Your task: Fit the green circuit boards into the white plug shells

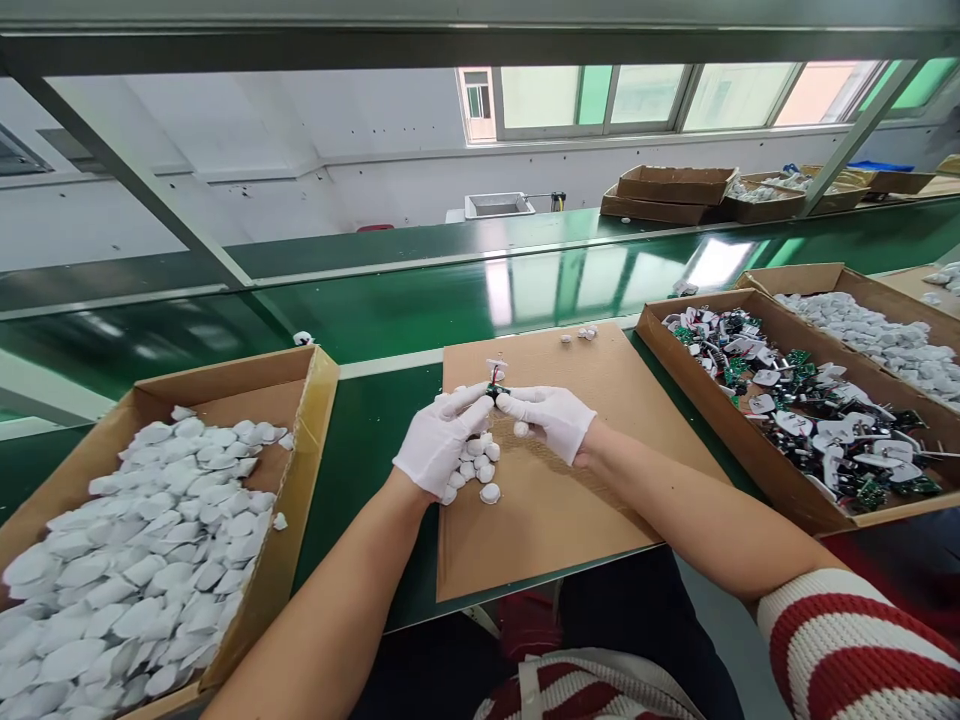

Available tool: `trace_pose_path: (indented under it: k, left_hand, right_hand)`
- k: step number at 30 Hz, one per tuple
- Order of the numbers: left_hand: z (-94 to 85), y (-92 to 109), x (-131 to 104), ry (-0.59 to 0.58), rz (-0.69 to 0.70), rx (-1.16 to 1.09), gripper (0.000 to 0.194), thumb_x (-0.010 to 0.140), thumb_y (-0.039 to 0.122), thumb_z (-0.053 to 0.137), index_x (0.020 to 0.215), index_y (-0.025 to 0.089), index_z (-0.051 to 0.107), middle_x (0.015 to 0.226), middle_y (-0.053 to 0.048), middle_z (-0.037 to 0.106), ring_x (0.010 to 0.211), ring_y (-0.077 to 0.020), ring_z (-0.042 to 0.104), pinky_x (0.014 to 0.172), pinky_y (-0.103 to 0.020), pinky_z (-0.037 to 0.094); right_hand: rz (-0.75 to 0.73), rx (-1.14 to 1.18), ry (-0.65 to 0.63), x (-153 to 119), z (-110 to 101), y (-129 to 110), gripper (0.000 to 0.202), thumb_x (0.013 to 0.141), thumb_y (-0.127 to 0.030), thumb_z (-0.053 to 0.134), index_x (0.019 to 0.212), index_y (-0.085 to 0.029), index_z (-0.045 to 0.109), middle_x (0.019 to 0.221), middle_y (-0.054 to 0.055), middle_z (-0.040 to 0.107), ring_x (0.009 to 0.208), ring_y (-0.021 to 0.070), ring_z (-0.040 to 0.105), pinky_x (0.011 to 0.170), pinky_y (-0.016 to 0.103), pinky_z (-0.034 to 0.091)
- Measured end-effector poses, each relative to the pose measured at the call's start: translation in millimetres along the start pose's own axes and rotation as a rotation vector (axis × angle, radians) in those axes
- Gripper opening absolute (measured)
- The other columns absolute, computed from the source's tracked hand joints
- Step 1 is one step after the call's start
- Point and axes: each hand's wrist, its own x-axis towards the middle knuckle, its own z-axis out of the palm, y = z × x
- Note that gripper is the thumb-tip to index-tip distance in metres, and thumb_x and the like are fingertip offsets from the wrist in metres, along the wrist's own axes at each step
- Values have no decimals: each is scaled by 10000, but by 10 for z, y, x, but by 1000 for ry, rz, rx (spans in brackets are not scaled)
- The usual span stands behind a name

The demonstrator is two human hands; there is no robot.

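My left hand (450, 437) and my right hand (549, 415), both in white gloves, meet above a brown cardboard sheet (585, 500). Between their fingertips they pinch a small circuit board (495, 390), dark green with thin red wires rising from it. A small white piece (496, 368) shows at the wires' far end. One round white cap (520, 428) is by the fingers of my right hand; whether it is held, I cannot tell. Several round white caps (490, 493) lie in a loose pile under and beside my left hand, which partly hides them.
At left stands a cardboard box (324, 400) heaped with white plastic shells (150, 560). On the right, another box (750, 490) holds wired circuit boards with white parts (832, 430); white pieces (862, 330) fill the box behind. Small white bits (587, 332) lie at the sheet's far edge. Beyond runs a green belt (390, 300).
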Motion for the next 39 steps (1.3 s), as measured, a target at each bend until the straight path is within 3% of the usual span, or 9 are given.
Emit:
trace_pose_path:
  k: [4, 6, 9, 13, 15, 21, 30, 35, 39]
  left_hand:
    - [21, -38, 20, 55, -2, 14, 665, 780, 590, 744, 1331, 235, 633, 587, -22, 656, 370, -184, 605, 273, -189, 294]
    - [23, -59, 53, 78, 53, -54, 595, 786, 552, 753, 1273, 222, 665, 688, -47, 709, 456, -186, 661, 317, -211, 401]
    - [-30, -68, 140, 135, 210, -260, 384, 809, 429, 766, 1114, 202, 713, 1037, -97, 767, 887, -213, 764, 668, -273, 623]
    - [-170, -15, 244, 203, 267, -484, 190, 907, 316, 680, 1030, 173, 699, 1209, -117, 736, 1153, -231, 703, 1013, -359, 559]
    - [-211, 21, 257, 253, 246, -548, 145, 960, 260, 599, 1022, 157, 680, 1183, -125, 744, 1127, -235, 717, 1027, -386, 551]
    - [-144, 65, 208, 231, 189, -594, 153, 992, 175, 524, 1013, 128, 668, 1102, -134, 764, 1058, -225, 742, 990, -349, 567]
    - [-194, -11, 280, 111, 161, -581, 236, 869, 180, 709, 1105, 160, 701, 1120, -104, 761, 1198, -226, 677, 957, -263, 575]
    - [-185, 13, 259, 103, 159, -558, 225, 855, 179, 717, 1080, 172, 717, 1122, -93, 761, 1211, -220, 669, 939, -259, 587]
    - [-174, 44, 221, 116, 172, -522, 217, 816, 149, 755, 1030, 173, 727, 1118, -88, 764, 1212, -220, 667, 994, -268, 560]
  right_hand:
    - [5, -74, 11, -3, 29, 16, 401, 676, -517, 876, 896, -191, 797, 925, 32, 738, 593, 72, 531, 554, 217, 437]
    - [10, -89, 13, 6, 31, -7, 399, 730, -536, 838, 896, -177, 786, 921, 41, 738, 593, 75, 549, 557, 219, 455]
    - [71, 88, -57, 12, 7, -94, 412, 910, -536, 662, 1066, -164, 749, 1007, 74, 743, 702, 105, 646, 654, 225, 544]
    - [77, 389, -164, 20, -62, -186, 343, 1015, -246, 525, 1321, -103, 582, 1195, 144, 717, 1071, 156, 706, 984, 265, 560]
    - [95, 439, -159, 39, -90, -180, 314, 1027, -163, 470, 1314, -71, 558, 1195, 157, 713, 1096, 144, 707, 1028, 248, 544]
    - [119, 469, -83, 68, -84, -121, 271, 1065, -127, 349, 1135, -103, 609, 947, 59, 729, 759, 72, 723, 715, 136, 607]
    - [162, 637, -355, -28, -40, -260, 323, 1068, -335, 415, 1255, -101, 539, 1360, 133, 616, 1304, 185, 608, 1131, 307, 506]
    - [30, 412, -311, 18, -92, -158, 308, 973, -218, 606, 1258, -102, 606, 1389, 135, 634, 1240, 176, 658, 1173, 306, 455]
    - [-169, -66, -107, 31, -57, -59, 522, 816, -239, 787, 1318, -204, 648, 1261, 54, 731, 1203, 216, 675, 1158, 415, 471]
